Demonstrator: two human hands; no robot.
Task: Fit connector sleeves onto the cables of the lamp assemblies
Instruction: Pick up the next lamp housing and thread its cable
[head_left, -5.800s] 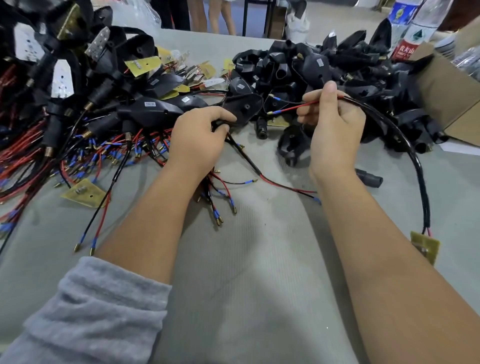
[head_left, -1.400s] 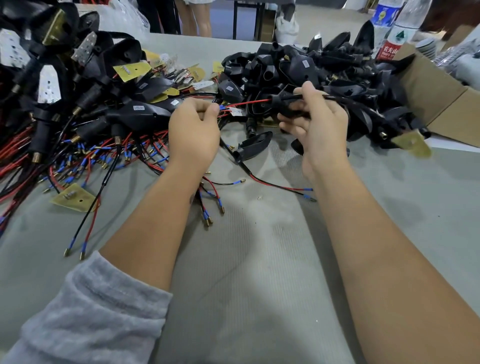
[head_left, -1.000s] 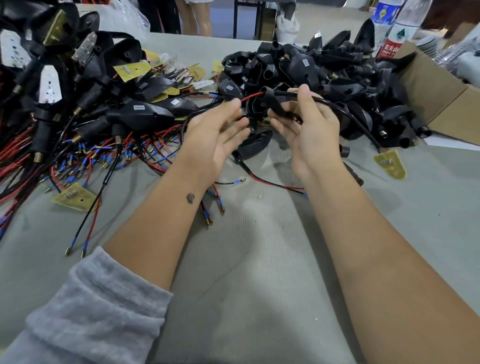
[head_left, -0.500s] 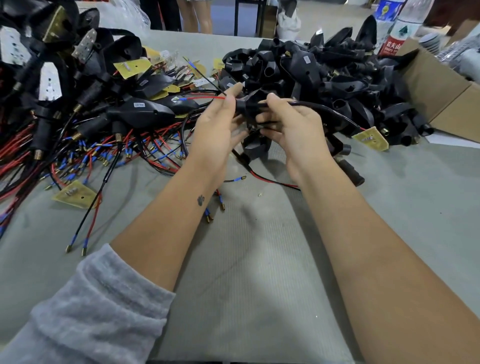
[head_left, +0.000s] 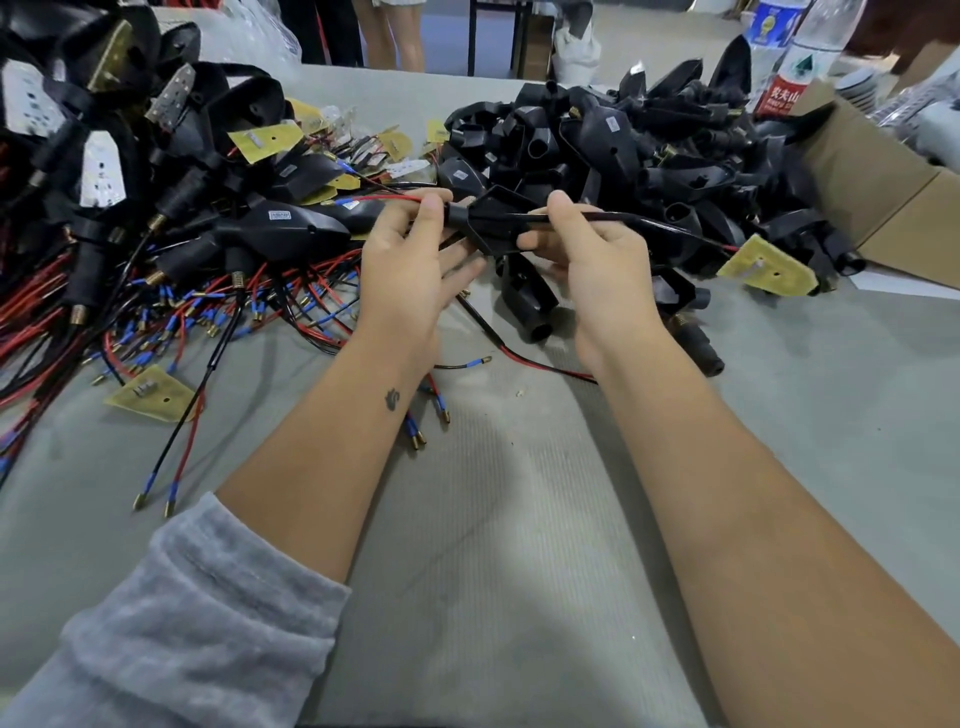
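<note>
Between my hands, above the grey table, is a black connector sleeve (head_left: 493, 221) threaded on a black cable (head_left: 654, 226). My left hand (head_left: 410, 260) pinches the cable's red and blue wire ends (head_left: 384, 199) at the sleeve's narrow left end. My right hand (head_left: 587, 260) grips the sleeve's wide end and the cable. The cable runs right to a yellow circuit board (head_left: 769, 270) lying against the pile.
A heap of loose black sleeves (head_left: 623, 150) fills the back right, beside a cardboard box (head_left: 883, 192) and water bottles (head_left: 795, 57). Finished lamp assemblies with red and blue wires (head_left: 156, 249) cover the left. A person stands behind the table.
The sleeve has slid along the cable, with the red and blue ends now out past its left end. My left hand went from open to pinching those wires. The board swung down to the table.
</note>
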